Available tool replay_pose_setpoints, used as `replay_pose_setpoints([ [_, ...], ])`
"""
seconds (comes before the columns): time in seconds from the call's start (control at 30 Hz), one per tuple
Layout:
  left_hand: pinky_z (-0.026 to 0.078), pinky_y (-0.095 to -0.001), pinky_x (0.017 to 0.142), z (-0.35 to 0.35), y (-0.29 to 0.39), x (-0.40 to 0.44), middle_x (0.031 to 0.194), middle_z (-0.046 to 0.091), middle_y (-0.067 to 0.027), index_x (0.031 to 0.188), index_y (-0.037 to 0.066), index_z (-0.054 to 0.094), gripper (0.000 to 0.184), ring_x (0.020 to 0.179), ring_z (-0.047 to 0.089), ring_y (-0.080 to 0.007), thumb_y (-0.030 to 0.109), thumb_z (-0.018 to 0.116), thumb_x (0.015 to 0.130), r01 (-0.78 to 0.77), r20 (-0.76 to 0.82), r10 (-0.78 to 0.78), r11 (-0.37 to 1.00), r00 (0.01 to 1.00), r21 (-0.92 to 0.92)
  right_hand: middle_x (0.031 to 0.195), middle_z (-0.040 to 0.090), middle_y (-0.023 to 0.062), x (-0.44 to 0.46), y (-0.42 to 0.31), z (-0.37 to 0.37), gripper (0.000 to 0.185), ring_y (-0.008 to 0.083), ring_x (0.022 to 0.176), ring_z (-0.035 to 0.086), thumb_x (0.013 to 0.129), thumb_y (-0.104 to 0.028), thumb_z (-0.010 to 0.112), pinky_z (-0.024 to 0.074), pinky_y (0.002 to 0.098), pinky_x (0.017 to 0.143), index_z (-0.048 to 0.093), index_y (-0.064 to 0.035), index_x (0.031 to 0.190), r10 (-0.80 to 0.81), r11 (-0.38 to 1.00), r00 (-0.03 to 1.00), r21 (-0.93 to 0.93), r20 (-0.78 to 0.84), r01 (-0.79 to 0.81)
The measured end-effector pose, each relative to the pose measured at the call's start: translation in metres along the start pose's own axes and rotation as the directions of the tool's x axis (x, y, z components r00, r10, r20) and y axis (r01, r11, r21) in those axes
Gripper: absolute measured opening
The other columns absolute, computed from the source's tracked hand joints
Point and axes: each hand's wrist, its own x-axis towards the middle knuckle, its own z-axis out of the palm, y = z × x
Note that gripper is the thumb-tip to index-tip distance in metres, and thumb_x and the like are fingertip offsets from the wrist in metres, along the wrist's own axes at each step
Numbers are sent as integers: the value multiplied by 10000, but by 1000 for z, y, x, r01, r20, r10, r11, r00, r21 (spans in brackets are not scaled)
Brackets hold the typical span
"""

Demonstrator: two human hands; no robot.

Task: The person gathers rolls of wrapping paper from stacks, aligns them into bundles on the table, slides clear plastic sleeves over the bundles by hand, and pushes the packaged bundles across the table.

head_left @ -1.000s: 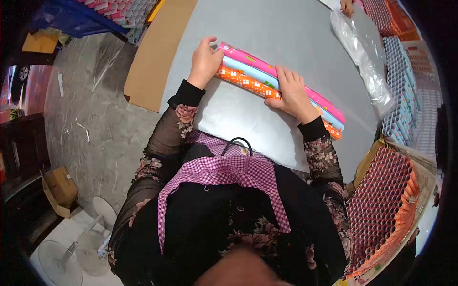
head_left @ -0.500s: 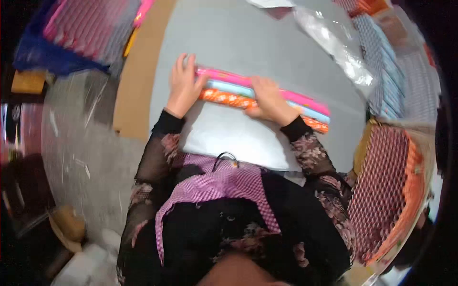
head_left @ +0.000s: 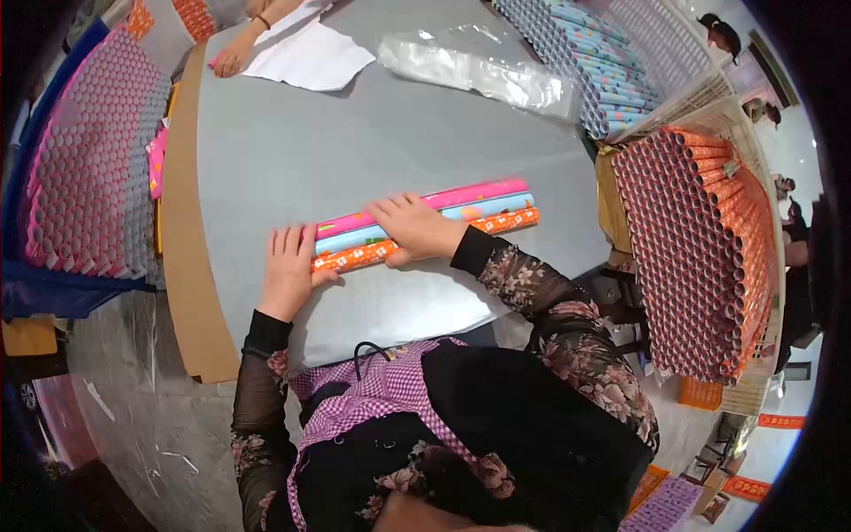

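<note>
Three rolls of wrapping paper lie side by side on the grey table: a pink roll [head_left: 483,191], a light blue roll [head_left: 350,240] and an orange flowered roll [head_left: 350,259]. They slant slightly upward to the right. My left hand [head_left: 288,269] is against their left ends, fingers extended and thumb apart below the orange roll. Across their middle lies my right hand [head_left: 417,228], fingers over the pink roll and thumb at the orange one, gripping all three together. The undersides of the rolls are hidden.
Clear plastic sleeves [head_left: 479,73] and a white sheet [head_left: 310,58] lie on the far side of the table [head_left: 381,133]. Another person's hand [head_left: 235,55] is at the far left. Crates of orange rolls [head_left: 691,257], blue rolls [head_left: 603,66] and pink rolls [head_left: 93,160] surround the table.
The view has shifted, so the rolls and hands appear lower and further left. The rolls' slant in view has reversed. My right hand remains on the rolls. Another person's hand has come into view.
</note>
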Motion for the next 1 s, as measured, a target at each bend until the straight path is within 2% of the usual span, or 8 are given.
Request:
replay_pose_setpoints([
  [0.1,328,-523,1035,8,8,4,1230,512,-183,1277,-39,491,906,1143,475,-373,674,594,728,-12,-17,13,999,1000,37,1295,514,187,5,-7,-7,1069,341,1227,495,526,-445,858,380,495,1005,403,51,1357,21,1000,998,-2,51,-21],
  [0.2,309,-534,1062,18,18,9,1271,506,-199,1303,-39,480,913,1195,457,-371,664,595,731,-4,4,4,998,1000,65,1276,522,203,25,-16,7,1122,363,1194,517,480,-498,866,377,523,1015,412,69,1335,-140,990,977,-29,-162,137],
  [0.3,319,-524,1062,18,31,15,1250,517,-169,1289,-24,491,914,1174,468,-351,586,708,644,-10,-36,13,996,999,85,1235,542,204,32,-22,15,1137,368,1142,544,447,-508,868,395,504,1002,427,75,1318,-120,993,979,-29,-167,116],
  [0.37,320,-524,1063,23,29,15,1243,519,-165,1293,-21,479,921,1177,469,-347,582,714,638,-23,-67,29,996,997,89,1202,557,199,24,-24,12,1050,357,1100,560,505,-487,855,410,465,988,447,78,1292,-59,998,995,-13,-77,58],
  [0.47,325,-525,1058,26,35,20,1207,529,-140,1283,-15,470,904,1156,480,-318,551,743,633,5,-44,-2,998,999,63,1075,582,178,11,-18,26,761,338,1037,567,647,-411,786,442,445,885,525,62,1183,-110,993,936,6,-335,119],
  [0.57,320,-514,1061,26,47,28,1214,537,-163,1290,-45,470,899,1161,484,-327,568,704,676,15,29,-18,996,999,89,1168,544,184,-3,-20,17,734,338,1108,533,724,-346,758,413,435,960,474,64,1262,7,997,982,82,-188,8],
  [0.7,329,-509,1045,24,62,44,1197,550,-159,1288,-31,473,886,1142,502,-317,585,688,688,10,110,-15,999,994,45,1162,538,179,-21,-14,7,691,336,1099,526,720,-269,755,419,417,942,475,53,1263,11,997,969,75,-248,8],
  [1.0,467,-416,900,5,1,191,1188,607,-210,1259,7,573,474,1045,577,-376,298,660,894,-8,94,20,992,995,-128,1130,551,179,-30,-5,4,652,316,1088,528,748,-285,739,418,399,927,501,79,1233,68,991,976,123,-205,-43],
])
